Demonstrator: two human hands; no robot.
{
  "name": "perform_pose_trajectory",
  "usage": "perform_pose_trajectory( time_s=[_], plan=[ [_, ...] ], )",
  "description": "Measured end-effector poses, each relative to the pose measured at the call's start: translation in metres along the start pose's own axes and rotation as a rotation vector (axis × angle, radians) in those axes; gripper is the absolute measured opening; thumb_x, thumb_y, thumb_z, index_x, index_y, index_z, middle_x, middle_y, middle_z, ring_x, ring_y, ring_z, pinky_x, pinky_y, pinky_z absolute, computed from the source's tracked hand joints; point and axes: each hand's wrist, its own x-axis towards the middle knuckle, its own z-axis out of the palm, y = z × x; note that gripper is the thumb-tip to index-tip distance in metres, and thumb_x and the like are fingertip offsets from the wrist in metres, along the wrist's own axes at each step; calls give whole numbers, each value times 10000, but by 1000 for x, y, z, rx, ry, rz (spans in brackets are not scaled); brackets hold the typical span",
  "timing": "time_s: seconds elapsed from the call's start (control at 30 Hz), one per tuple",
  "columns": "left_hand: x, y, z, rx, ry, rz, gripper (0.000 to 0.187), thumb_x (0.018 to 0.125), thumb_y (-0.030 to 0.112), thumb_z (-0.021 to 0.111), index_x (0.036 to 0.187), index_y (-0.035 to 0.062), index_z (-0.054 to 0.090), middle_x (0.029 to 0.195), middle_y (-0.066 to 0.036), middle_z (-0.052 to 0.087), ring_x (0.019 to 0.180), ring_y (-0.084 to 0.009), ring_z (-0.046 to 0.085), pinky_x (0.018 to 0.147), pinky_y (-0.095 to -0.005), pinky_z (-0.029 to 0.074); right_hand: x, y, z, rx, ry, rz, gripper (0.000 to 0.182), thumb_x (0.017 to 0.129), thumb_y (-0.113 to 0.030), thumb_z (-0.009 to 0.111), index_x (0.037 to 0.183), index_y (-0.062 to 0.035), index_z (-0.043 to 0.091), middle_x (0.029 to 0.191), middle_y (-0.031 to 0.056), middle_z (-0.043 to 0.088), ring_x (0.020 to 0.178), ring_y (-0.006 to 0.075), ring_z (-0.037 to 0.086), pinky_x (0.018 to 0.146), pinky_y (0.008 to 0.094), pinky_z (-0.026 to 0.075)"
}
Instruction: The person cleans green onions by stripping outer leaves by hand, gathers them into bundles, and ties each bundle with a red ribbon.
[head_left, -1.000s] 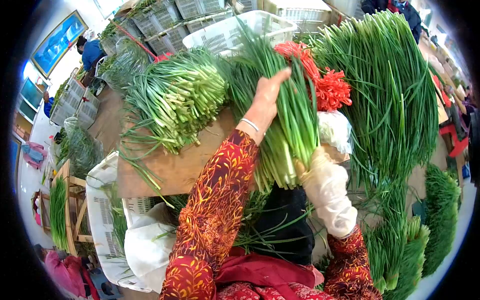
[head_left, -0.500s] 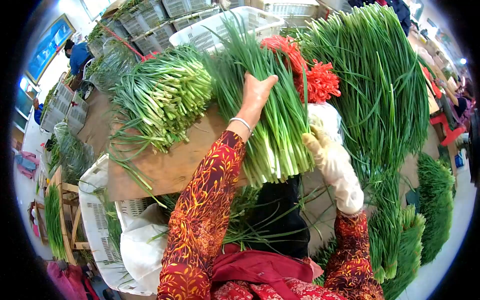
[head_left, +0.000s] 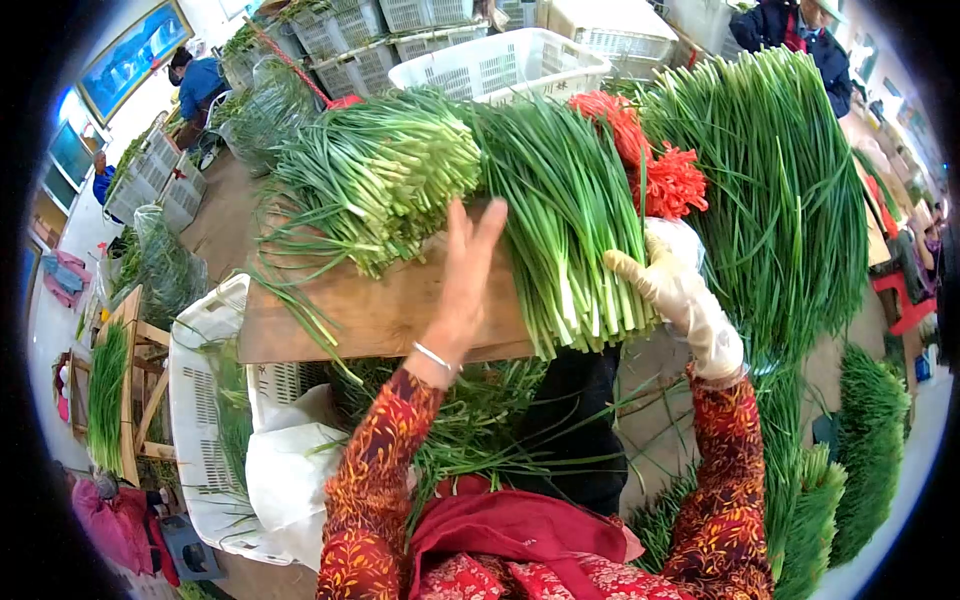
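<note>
A bundle of green onions (head_left: 570, 220) lies on the wooden board (head_left: 370, 315), white ends toward me. My bare left hand (head_left: 465, 275) is flat against the bundle's left side, fingers straight and spread. My right hand (head_left: 665, 285), in a pale glove, rests against the bundle's right side near the cut ends. A pile of trimmed green onions (head_left: 375, 175) lies just left of the bundle on the same board.
Red rubber bands (head_left: 660, 165) lie behind the bundle. A large heap of loose greens (head_left: 785, 200) fills the right side. White plastic crates (head_left: 500, 62) stand at the back and at lower left (head_left: 205, 400). People work at the far left and top right.
The bundle, held up a second ago, has been laid down on the board. My left hand slid from its top to its left side and opened flat.
</note>
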Motion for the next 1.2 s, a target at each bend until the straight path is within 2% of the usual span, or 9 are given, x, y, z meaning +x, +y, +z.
perform_pose_trajectory(
  time_s=[0.1, 0.23, 0.33, 0.47, 0.63, 0.97, 1.1, 1.17, 1.2],
  plan=[
    [-3, -16, 16, 4, -48, -26, 1106, 680, 681, 535, 1379, 39, -32, 1434, -197, -31, 1331, -308, 9, 1073, -444, 61, 16, 9, -5, 48, -117, 53, 549, 797, -492, 569, 1075, -19, 534, 904, 62, 607, 799, 140, 565, 720, 294, 452],
    [15, -23, 43, -138, -61, 75, 948, 736, 503, 635, 1334, -34, 134, 1259, -161, 389, 1155, -239, 388, 987, -314, 284, 21, 1, 4, 12, -23, 84, 581, 726, -607, 539, 997, -100, 621, 810, 85, 654, 758, 209, 624, 719, 316, 452],
    [18, -22, 47, -69, -80, 141, 904, 729, 478, 654, 1328, -2, 177, 1271, -156, 378, 1166, -242, 384, 996, -329, 298, 4, -41, 7, 192, -67, 185, 699, 718, -457, 656, 1205, -13, 422, 1077, 153, 572, 937, 243, 575, 819, 324, 442],
    [0, -18, 27, -139, -131, 57, 755, 774, 313, 651, 1309, 25, 202, 1228, -122, 432, 1117, -202, 436, 971, -317, 328, -11, -26, 56, 363, 30, 105, 745, 712, -476, 644, 1222, -7, 368, 1079, 210, 558, 1005, 320, 552, 875, 370, 413],
    [-22, -22, 13, -109, -133, 67, 723, 799, 329, 618, 1308, 25, 204, 1232, -118, 419, 1131, -200, 414, 977, -317, 311, -20, -20, 87, 169, 34, 76, 950, 665, -633, 581, 1312, -9, 273, 1118, 279, 515, 1053, 385, 506, 886, 391, 402],
    [-12, -3, -18, 133, -163, -77, 1111, 698, 653, 554, 1357, -53, 5, 1395, -209, 183, 1290, -283, 207, 1058, -345, 173, -15, -27, 36, 288, -204, -21, 822, 751, -591, 542, 1307, -34, 307, 1176, 185, 518, 1119, 275, 481, 938, 320, 350],
    [-18, 0, -34, 136, -131, -108, 1053, 721, 643, 531, 1375, -8, 21, 1436, -184, 72, 1330, -273, 91, 1073, -342, 116, -20, -23, 27, 272, -216, 24, 881, 742, -623, 523, 1295, 25, 300, 1163, 190, 526, 1126, 255, 476, 939, 304, 344],
    [-22, 1, -37, 71, -142, -106, 787, 848, 520, 443, 1392, 63, 104, 1461, -55, 74, 1339, -182, 52, 1070, -387, 39, -24, -26, 18, -93, -237, 191, 705, 824, -516, 507, 1291, -10, 357, 1150, 158, 531, 1088, 216, 473, 915, 303, 361],
    [-24, 2, -39, 59, -142, -77, 756, 860, 505, 430, 1392, 72, 113, 1457, -52, 95, 1339, -179, 60, 1068, -389, 50, -36, -47, 5, -190, -168, 17, 736, 825, -578, 437, 1263, 11, 383, 1141, 214, 529, 1101, 281, 482, 917, 333, 359]
  ],
)
